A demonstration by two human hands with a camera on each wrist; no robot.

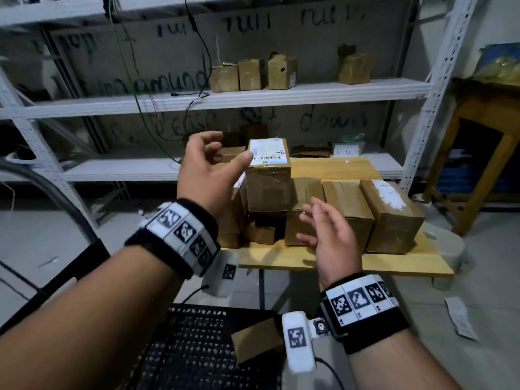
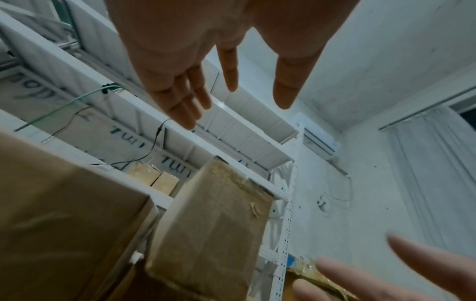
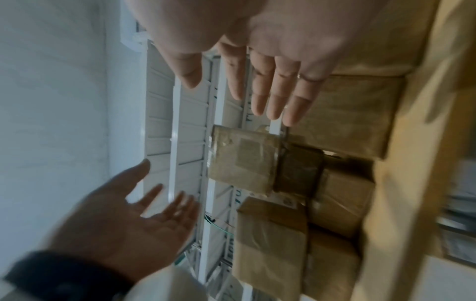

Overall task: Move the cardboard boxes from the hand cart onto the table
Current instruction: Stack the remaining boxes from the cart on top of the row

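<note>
Several cardboard boxes stand on the low wooden table. One box with a white shipping label sits stacked on top of the others. My left hand hovers open at that box's upper left, thumb tip close to the label edge, holding nothing. My right hand is open in front of the lower boxes, empty too. The left wrist view shows the left hand spread above the stacked box. In the right wrist view the right hand is spread. One small box lies on the black mesh cart.
White metal shelving stands behind the table with more boxes on it and cables hanging down. A wooden stand is at the right. A paper slip lies on the floor. The cart's grey handle curves at the left.
</note>
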